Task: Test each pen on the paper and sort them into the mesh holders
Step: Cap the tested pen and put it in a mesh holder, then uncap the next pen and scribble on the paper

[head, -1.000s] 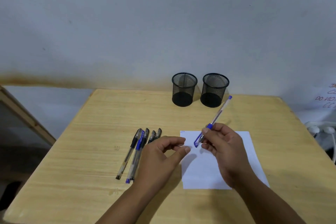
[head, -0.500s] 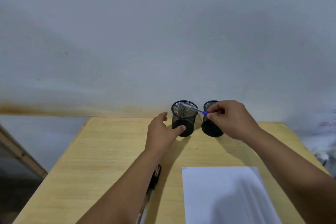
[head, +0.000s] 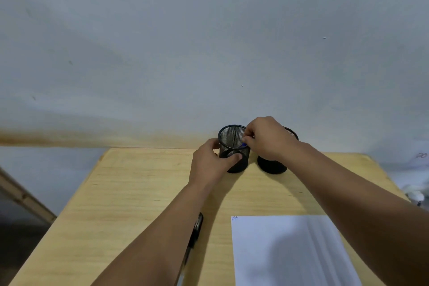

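Two black mesh holders stand at the table's far edge. My left hand [head: 212,165] grips the left holder [head: 232,139] around its side. My right hand [head: 267,138] hovers over that holder's rim and pinches a blue pen [head: 243,145], of which only the blue end shows inside the rim. The right holder [head: 272,165] is partly hidden behind my right hand and wrist. White paper [head: 290,251] with a small scribble at its top left corner lies near me. A black pen [head: 196,230] peeks out beside my left forearm; the other pens are hidden.
The wooden table [head: 139,193] ends against a pale wall. A wooden frame [head: 25,199] leans at the left. White objects [head: 415,195] sit off the table's right edge.
My left hand has closed around the left holder. My right hand moved left over that holder, and the pen has gone from lying across the rim to pointing down inside it.
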Demonstrator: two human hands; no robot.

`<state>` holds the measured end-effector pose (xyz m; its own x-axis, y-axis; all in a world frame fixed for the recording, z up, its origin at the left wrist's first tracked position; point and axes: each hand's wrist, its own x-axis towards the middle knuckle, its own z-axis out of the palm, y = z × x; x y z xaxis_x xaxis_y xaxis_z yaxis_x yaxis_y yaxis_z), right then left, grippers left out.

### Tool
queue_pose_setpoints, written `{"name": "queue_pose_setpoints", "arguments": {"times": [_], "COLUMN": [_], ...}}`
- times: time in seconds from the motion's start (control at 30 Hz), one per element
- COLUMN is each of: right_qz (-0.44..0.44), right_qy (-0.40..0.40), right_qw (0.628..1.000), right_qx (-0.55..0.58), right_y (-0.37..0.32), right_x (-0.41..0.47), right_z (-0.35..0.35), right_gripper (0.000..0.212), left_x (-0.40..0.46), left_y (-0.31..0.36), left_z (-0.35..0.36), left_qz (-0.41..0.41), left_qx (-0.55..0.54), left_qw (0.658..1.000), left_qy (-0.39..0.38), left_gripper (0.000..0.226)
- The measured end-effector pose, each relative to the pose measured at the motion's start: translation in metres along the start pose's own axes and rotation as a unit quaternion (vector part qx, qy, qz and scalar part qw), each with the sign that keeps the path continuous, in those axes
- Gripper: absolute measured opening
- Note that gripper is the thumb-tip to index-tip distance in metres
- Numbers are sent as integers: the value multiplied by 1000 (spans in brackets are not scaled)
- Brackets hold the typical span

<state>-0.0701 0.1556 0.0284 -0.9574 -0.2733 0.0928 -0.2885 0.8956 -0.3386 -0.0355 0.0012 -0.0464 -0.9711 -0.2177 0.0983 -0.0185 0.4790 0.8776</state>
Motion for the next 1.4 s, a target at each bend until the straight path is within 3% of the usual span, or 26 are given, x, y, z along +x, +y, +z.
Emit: {"name": "queue_pose_setpoints", "arguments": {"times": [0.1, 0.23, 0.37, 0.43, 0.6, 0.73, 0.9, 1.07, 1.4], "right_qz": [-14, -10, 7, 22, 13, -18, -71, -101, -107], "right_qy": [-3, 56, 162, 179, 86, -27, -87, -74, -47], "right_qw": [1000, 998, 981, 972, 974, 982, 986, 990, 993], "right_qx": [13, 28, 102, 150, 209, 187, 124, 59, 4], "right_y": [0, 3, 4, 1, -28, -64, -101, -119, -123], "right_x": [-4, -22, -50, -67, -120, -162, -197, -206, -213], "right_z": [0, -2, -1, 4, 40, 72, 103, 119, 127], "right_gripper": [13, 32, 20, 16, 22, 38, 69, 79, 59], "left_x": [-1, -10, -31, -45, -73, -83, -86, -86, -83], "left_y": [1, 0, -7, -15, -37, -51, -61, -68, -79], "left_z": [-6, -23, -56, -75, -111, -126, -133, -131, -131], "left_qz": [3, -15, -6, 6, 22, 27, 36, 60, 74], "left_qx": [5, 15, 37, 62, 179, 251, 311, 360, 344], "left_qw": [1000, 999, 998, 995, 968, 949, 929, 907, 910], "left_qy": [-21, -29, -54, -84, -172, -189, -195, -211, -220], "left_gripper": [52, 64, 49, 40, 34, 37, 36, 35, 29]}}
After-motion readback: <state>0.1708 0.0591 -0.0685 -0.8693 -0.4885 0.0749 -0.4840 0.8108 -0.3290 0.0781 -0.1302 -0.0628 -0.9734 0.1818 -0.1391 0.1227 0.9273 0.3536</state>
